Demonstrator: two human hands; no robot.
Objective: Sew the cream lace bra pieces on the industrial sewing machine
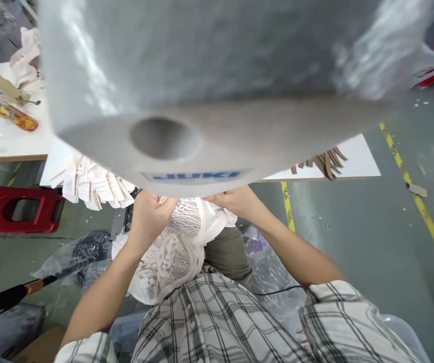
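left hand (149, 218) grips lace bras (188, 218), whose drooping weight could drag them crooked; can't tell if right hand (239, 201) grips.

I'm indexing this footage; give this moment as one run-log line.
left hand: at lace garment | right hand: at same garment | JUKI machine head: partly hides both hands | brown strips: on white tabletop

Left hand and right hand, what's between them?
In the head view, white lace lies between the left hand and right hand; the machine partly hides the stretch.
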